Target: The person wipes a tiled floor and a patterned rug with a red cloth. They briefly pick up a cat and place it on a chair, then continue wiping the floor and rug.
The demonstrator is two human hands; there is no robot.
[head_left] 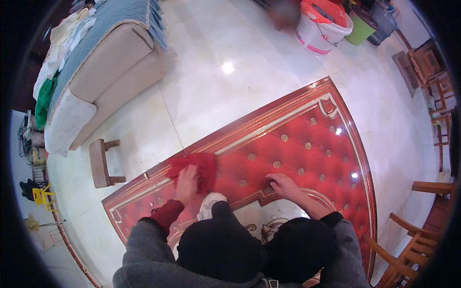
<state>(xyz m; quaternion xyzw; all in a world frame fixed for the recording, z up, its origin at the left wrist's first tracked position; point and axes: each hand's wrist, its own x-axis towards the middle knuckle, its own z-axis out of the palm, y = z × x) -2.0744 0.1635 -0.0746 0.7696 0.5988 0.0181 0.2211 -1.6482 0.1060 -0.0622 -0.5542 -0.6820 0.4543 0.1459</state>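
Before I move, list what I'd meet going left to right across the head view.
Green cloth, wooden stool, red cloth under the left hand, right hand, white bucket, wooden chair.

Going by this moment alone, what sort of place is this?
Probably a room in a home, perhaps a living room: a large upholstered seat, likely a sofa, with a blue quilted cover, a small wooden stool, and a white bucket on the pale floor.
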